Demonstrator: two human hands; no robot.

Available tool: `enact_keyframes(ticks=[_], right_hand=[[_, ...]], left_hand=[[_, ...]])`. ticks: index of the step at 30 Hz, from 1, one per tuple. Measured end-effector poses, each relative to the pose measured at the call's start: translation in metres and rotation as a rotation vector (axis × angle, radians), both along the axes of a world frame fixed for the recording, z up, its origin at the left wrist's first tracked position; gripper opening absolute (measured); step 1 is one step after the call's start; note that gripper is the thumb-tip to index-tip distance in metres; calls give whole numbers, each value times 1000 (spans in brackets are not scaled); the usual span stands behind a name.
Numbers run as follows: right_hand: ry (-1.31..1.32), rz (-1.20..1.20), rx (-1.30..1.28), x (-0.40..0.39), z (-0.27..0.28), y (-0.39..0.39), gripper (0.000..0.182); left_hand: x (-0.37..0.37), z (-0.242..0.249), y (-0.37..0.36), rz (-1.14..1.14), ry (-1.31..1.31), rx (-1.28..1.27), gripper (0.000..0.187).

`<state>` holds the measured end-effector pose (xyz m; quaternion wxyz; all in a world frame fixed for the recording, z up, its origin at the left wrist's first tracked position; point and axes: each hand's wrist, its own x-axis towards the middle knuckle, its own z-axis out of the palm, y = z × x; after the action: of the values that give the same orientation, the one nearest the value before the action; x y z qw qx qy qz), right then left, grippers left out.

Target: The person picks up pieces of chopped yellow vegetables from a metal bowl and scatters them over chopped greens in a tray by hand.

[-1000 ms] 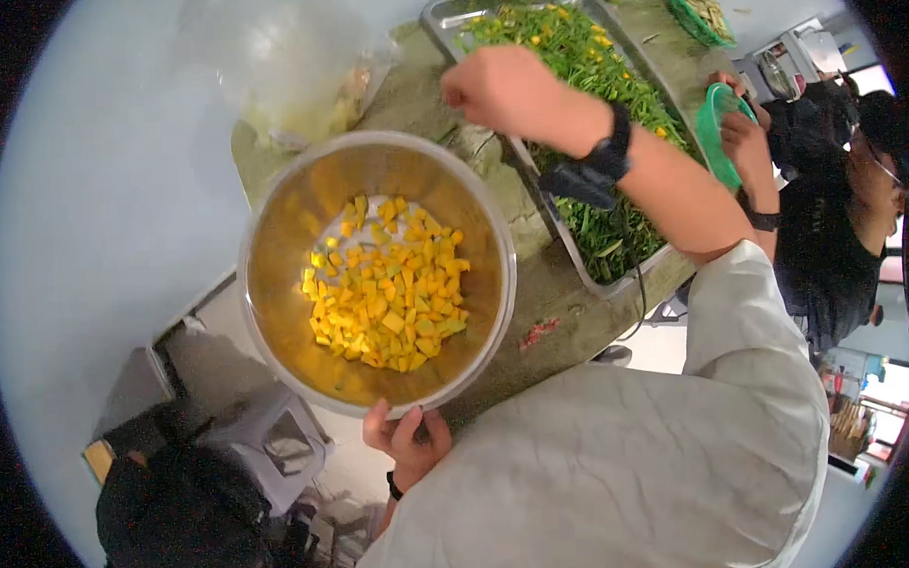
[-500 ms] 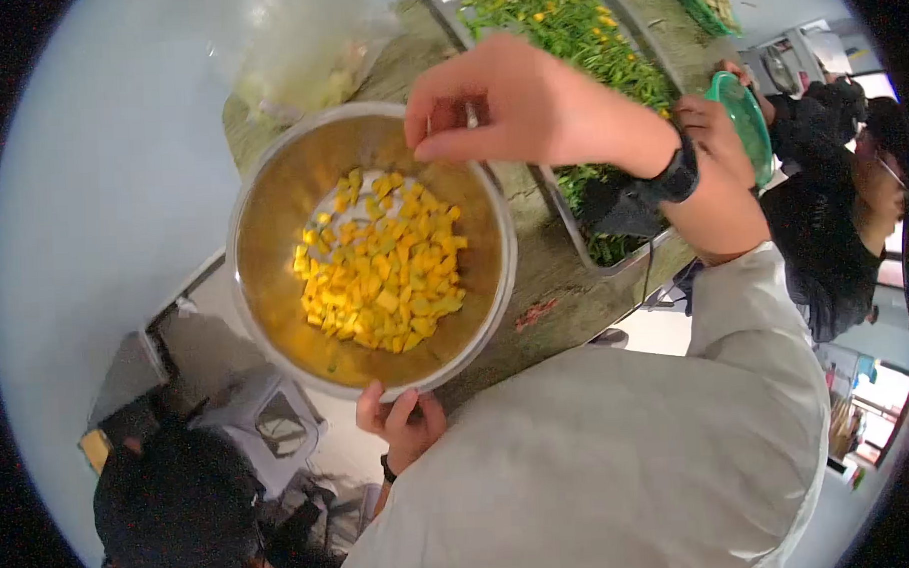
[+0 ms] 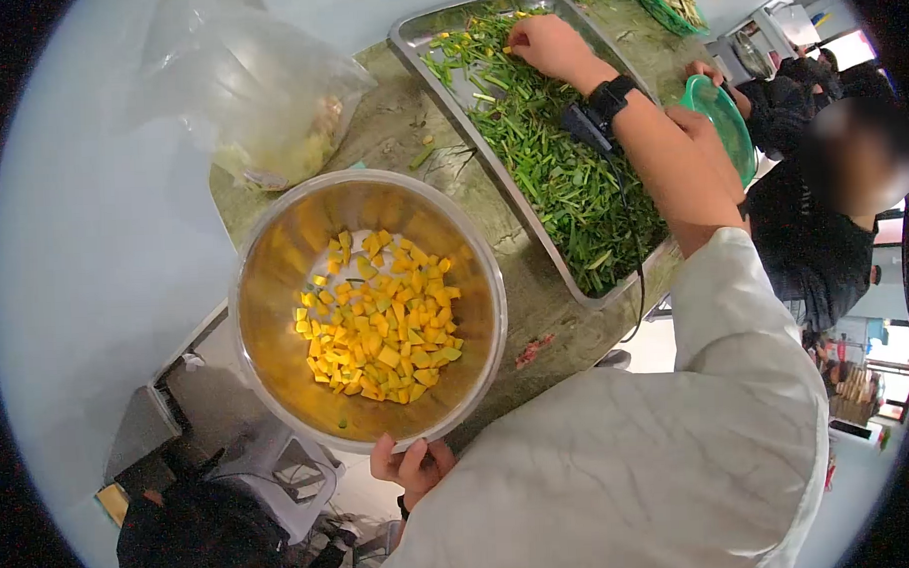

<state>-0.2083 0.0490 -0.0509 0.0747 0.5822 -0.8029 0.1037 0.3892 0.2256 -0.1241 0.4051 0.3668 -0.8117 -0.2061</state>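
A steel bowl (image 3: 263, 381) holds diced yellow pumpkin (image 3: 386, 331), some pieces green-edged. My left hand (image 3: 416, 471) grips the bowl's near rim, its fingertips on the outer edge. My right hand (image 3: 551, 48) is over the far end of a metal tray (image 3: 438, 104), its fingers pinched together at a small yellow pumpkin piece (image 3: 508, 50). Chopped green stalks and leaves (image 3: 571, 185) fill most of the tray, with several yellow bits scattered among them. The right wrist wears a black strap with a small device (image 3: 586, 129) and a cable.
A clear plastic bag (image 3: 278, 110) with pale contents stands behind the bowl. Across the table (image 3: 525, 292), another person (image 3: 823, 226) has hands on a green basket (image 3: 719, 125). Another green basket (image 3: 670, 11) sits at the far end. A stool (image 3: 281, 480) stands lower left.
My right hand has moved from above the bowl to the tray's far end, reaching down among the greens. My left hand stays on the bowl's rim. The view has shifted slightly.
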Motion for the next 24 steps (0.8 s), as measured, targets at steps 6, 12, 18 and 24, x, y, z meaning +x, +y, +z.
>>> enact_keyframes(ticks=[6,12,18,24], right_hand=[[-6,77,120,-3,5,-4,22],[78,36,140,-3,4,-11,20],[80,238,-27,-19,2,-11,14],[5,115,58,-9,4,-9,16]], left_hand=[[-27,27,-11,-5,134,-92,55],[-24,33,-13,-41,107,-68,54],[-29,42,-15,-45,81,-44,53],[-26,34,-8,-23,86,-20,53]])
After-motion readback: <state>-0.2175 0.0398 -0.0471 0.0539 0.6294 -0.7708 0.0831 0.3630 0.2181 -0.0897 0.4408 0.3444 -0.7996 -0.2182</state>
